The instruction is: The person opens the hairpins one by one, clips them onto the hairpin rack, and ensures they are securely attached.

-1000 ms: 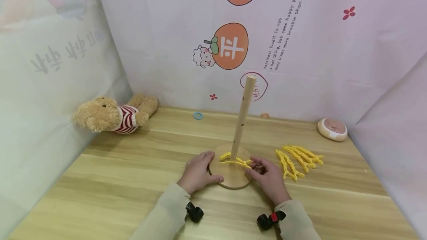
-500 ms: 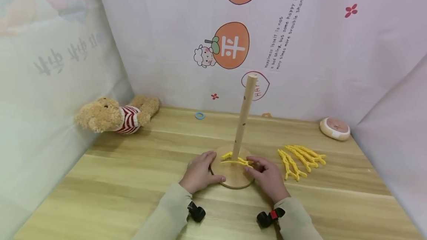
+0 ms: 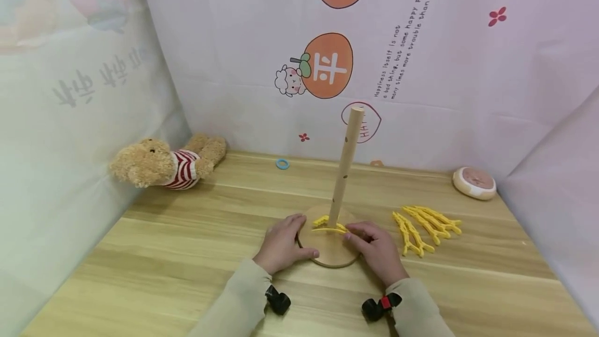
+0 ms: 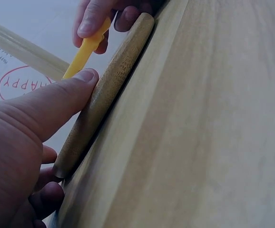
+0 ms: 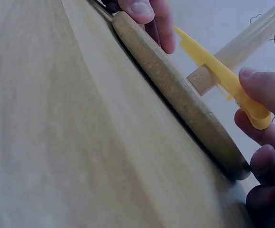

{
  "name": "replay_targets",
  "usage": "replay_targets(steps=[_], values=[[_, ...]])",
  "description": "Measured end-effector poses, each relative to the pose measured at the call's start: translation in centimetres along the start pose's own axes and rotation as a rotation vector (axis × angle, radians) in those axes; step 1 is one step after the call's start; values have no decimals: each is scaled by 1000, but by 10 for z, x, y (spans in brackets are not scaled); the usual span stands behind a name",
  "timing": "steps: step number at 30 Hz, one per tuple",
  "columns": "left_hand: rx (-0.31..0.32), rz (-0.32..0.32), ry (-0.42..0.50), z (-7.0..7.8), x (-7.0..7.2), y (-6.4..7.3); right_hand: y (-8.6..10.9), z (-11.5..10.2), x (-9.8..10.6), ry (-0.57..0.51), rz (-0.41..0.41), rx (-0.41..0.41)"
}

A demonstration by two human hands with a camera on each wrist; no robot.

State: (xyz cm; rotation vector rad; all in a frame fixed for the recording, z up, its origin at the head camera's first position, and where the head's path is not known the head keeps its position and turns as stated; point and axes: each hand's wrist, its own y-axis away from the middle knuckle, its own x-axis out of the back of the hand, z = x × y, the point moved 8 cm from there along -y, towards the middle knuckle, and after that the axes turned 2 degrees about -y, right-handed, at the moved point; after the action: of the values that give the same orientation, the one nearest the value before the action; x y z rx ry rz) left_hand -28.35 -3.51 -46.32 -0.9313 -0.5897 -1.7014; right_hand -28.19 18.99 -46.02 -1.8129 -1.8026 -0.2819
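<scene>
- Crossing close by the foot of the wooden post (image 3: 346,165), a yellow piece (image 5: 232,85) lies low over the round base (image 3: 332,255), its outer end toward three o'clock; yellow shows on either side of the post, but whether it passes around or through cannot be told.
- At about four o'clock from the post, the right hand (image 3: 380,254) pinches that outer end narrowly, thumb on one face and a finger on the other.
- The post rises from the base, with dark holes spaced along its length.
- At nine o'clock, the left hand (image 3: 282,243) holds the base by its edge, thumb and fingers wide apart: thumb on the rim near seven, fingertips near ten.
- The base rests on the wood-grained table (image 3: 164,243).
- At three o'clock, beyond the right hand, loose yellow pieces (image 3: 423,221) with forked ends lie fanned out.
- Farther off, between two and three, sits a rounded pale object (image 3: 474,183) with a pinkish top.
- At eleven, near the back wall (image 3: 234,77), lies a blue ring (image 3: 283,168).
- At ten, a plush bear (image 3: 164,166) in a red-and-white striped top lies on its side.
</scene>
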Motion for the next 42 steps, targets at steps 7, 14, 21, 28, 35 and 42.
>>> replay_targets(steps=[7,14,21,28,35,42], values=[[-12,7,-15,1,5,-4,-5,-5,1,6,6,0],[0,-10,-10,-1,4,-2,-5,-10,-3,16,-33,26],[9,-13,6,0,2,1,-3,-8,-6,74,-42,23],[17,-19,8,1,1,1,-2,-5,-5,64,-45,-4],[10,-7,-11,0,4,-3,-5,-11,-4,86,-50,54],[16,-8,4,-1,1,-1,-3,-13,-7,88,-62,90]])
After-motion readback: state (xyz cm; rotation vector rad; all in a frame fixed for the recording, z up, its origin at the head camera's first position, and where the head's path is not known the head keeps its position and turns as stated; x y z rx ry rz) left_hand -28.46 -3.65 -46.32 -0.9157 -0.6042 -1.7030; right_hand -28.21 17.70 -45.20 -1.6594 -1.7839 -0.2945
